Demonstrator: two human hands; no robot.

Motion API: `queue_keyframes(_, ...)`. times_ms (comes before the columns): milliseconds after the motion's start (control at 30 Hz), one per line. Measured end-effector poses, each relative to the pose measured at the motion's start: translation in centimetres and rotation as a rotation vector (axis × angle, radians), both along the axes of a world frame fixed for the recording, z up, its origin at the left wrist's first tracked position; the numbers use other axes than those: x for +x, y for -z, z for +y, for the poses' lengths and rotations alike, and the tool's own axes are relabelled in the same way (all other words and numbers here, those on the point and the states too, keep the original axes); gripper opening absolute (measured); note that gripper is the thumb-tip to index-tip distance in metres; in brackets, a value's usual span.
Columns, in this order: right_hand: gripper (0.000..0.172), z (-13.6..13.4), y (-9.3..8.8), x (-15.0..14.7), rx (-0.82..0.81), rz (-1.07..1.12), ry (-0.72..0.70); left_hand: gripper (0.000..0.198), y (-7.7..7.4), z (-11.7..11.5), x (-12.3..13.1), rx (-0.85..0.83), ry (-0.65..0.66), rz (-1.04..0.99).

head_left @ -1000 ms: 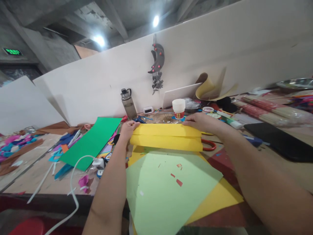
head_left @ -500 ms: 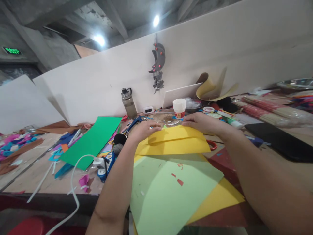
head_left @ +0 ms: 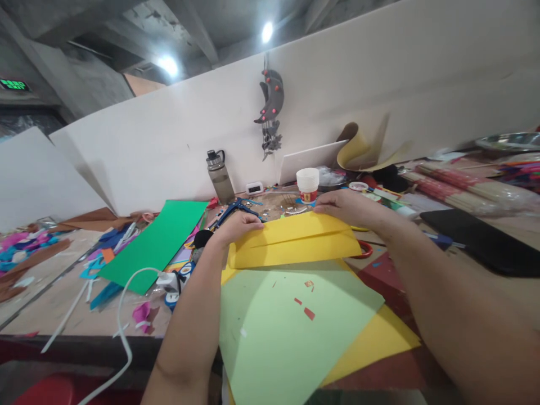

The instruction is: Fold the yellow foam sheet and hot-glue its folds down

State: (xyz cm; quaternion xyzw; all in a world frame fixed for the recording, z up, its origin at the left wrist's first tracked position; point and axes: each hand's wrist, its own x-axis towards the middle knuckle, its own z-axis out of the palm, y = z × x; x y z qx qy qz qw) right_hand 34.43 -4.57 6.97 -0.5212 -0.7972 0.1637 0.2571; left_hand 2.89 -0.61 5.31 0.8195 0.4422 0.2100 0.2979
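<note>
A folded yellow paper sheet [head_left: 295,243] lies across the table in front of me, over a pale green sheet [head_left: 287,326] and another yellow sheet [head_left: 375,343]. My left hand [head_left: 238,225] pinches the folded sheet's upper left edge, fingers closed on it. My right hand [head_left: 346,207] presses on its upper right corner with the fingers curled over the edge. Red scissor handles [head_left: 363,251] poke out from under the paper's right end.
A green sheet [head_left: 158,242] lies to the left among coloured scraps. A water bottle [head_left: 219,177], a paper cup [head_left: 307,185] and a small clock [head_left: 254,188] stand by the white back board. A black pad [head_left: 481,242] and stick bundles [head_left: 459,194] lie right. A white cable [head_left: 122,332] hangs over the front edge.
My left hand slid right along the top edge, then back left a little. The folded yellow sheet, level a second ago, now tilts with its right end higher.
</note>
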Motion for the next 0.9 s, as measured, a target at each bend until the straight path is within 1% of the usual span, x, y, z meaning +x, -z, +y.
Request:
queue_keyframes(100, 0.031, 0.3, 0.1, 0.6, 0.008, -0.059, -0.018, 0.031, -0.2, -0.1, -1.6, -0.037, -0.084, -0.007)
queue_keyframes(167, 0.032, 0.4, 0.1, 0.7, 0.016, -0.066, -0.001, 0.033, -0.3, -0.2, -2.5, -0.083, -0.138, -0.016)
queue_keyframes(300, 0.034, 0.4, 0.1, 0.7, -0.014, 0.018, 0.066, 0.037, -0.4, -0.3, -3.2, -0.166, -0.185, -0.047)
queue_keyframes(367, 0.034, 0.5, 0.1, 0.8, -0.032, 0.161, 0.123, 0.038, -0.3, -0.3, -3.2, -0.175, -0.197, -0.058)
queue_keyframes(433, 0.037, 0.6, 0.2, 0.9, -0.057, 0.415, 0.18, 0.039, -0.2, -0.3, -3.2, -0.187, -0.22, -0.119)
queue_keyframes(500, 0.045, 0.7, 0.1, 1.1, -0.147, 0.682, 0.21, 0.041, 0.0, -0.1, -3.4, -0.19, -0.251, -0.227)
queue_keyframes(533, 0.047, 0.8, 0.1, 1.1, -0.203, 0.771, 0.214, 0.042, 0.1, 0.0, -3.5, -0.182, -0.268, -0.279)
queue_keyframes(567, 0.046, 0.9, 0.1, 1.1, -0.253, 0.815, 0.205, 0.042, 0.2, 0.0, -3.7, -0.171, -0.28, -0.32)
queue_keyframes(600, 0.042, 0.9, 0.1, 1.0, -0.285, 0.818, 0.187, 0.043, 0.2, 0.1, -3.8, -0.164, -0.286, -0.349)
queue_keyframes(667, 0.028, 0.8, 0.0, 0.7, -0.26, 0.756, 0.176, 0.044, 0.2, 0.0, -3.9, -0.188, -0.271, -0.364)
queue_keyframes(700, 0.025, 0.7, 0.0, 0.5, -0.221, 0.717, 0.178, 0.044, 0.1, -0.1, -3.8, -0.217, -0.25, -0.348)
queue_keyframes(800, 0.023, 0.3, -0.2, -0.2, -0.141, 0.644, 0.176, 0.046, -0.6, -0.9, -3.2, -0.35, -0.125, -0.283)
queue_keyframes(900, 0.024, -0.3, -0.6, -0.8, -0.134, 0.618, 0.097, 0.05, -1.2, -1.8, -2.3, -0.463, 0.004, -0.279)
